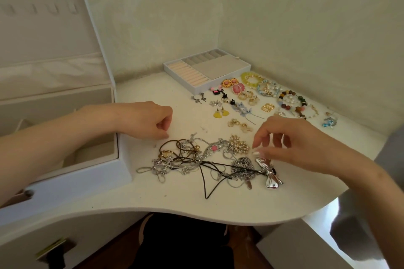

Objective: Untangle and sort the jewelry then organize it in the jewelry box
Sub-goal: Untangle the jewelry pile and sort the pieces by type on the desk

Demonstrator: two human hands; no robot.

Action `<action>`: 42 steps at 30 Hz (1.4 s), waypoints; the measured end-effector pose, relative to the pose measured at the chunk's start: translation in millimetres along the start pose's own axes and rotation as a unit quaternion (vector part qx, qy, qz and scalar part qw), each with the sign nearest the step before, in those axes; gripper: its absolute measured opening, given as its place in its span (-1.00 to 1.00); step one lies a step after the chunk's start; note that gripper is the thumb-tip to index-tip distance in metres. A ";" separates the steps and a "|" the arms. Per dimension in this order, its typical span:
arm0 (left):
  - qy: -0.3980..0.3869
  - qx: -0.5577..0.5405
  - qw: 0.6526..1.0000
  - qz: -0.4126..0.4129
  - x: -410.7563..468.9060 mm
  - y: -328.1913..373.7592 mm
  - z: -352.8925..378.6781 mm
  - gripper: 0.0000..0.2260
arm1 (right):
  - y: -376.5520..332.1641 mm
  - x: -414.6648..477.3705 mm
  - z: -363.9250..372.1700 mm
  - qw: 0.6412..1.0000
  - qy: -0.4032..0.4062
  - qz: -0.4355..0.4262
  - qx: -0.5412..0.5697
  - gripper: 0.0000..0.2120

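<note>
A tangled heap of necklaces and chains (pixel 207 159) lies at the front of the white table (pixel 175 199); a silver bow pendant (pixel 270 171) is at its right end. My left hand (pixel 150 119) rests on the table just behind the heap's left side, fingers curled under; I see nothing in it. My right hand (pixel 284 137) hovers over the heap's right side, fingers spread and pointing down, near the pearl cluster (pixel 239 144). The open white jewelry box (pixel 72 172) stands at the left with its lid up.
A removable tray (pixel 206 72) with ring rolls and compartments sits at the back. Sorted earrings (pixel 231 102) and beaded bracelets (pixel 284 98) are laid out at the back right. Walls enclose the corner. The table's curved front edge is close to me.
</note>
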State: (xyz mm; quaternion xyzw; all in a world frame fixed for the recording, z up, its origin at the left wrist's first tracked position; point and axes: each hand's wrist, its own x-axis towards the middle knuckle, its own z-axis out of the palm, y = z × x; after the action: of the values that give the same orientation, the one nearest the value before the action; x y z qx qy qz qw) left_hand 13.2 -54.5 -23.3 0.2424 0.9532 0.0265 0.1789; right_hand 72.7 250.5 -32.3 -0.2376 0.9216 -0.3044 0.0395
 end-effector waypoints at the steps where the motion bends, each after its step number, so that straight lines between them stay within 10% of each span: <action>1: 0.001 0.002 1.000 -0.009 0.1 -1.9 -0.1 -0.90 | -1.1 1.7 0.0 1.000 0.013 -0.007 0.006 -0.85; 11: 0.051 -0.085 0.987 0.125 0.9 37.2 -9.5 -0.84 | -12.3 11.6 5.9 0.993 -0.106 0.002 -0.050 -0.85; 20: 0.009 -0.120 0.968 0.221 10.5 86.8 1.8 -0.85 | -12.4 6.9 -6.1 0.998 -0.040 0.034 -0.019 -0.80; 29: 0.001 -0.033 0.976 0.217 16.9 89.8 12.9 -0.89 | -6.8 -9.4 -6.6 0.987 -0.140 0.081 -0.014 -0.80; 42: 0.034 -0.259 0.950 0.172 10.0 85.5 2.3 -0.91 | -7.4 -16.0 0.4 0.988 -0.131 -0.022 0.081 -0.72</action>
State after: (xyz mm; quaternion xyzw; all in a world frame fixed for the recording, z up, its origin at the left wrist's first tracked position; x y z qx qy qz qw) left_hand 44.6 25.4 -17.0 0.3467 0.8628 0.3114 0.1959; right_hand 90.0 252.5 -29.4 -0.2914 0.8753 -0.3454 0.1722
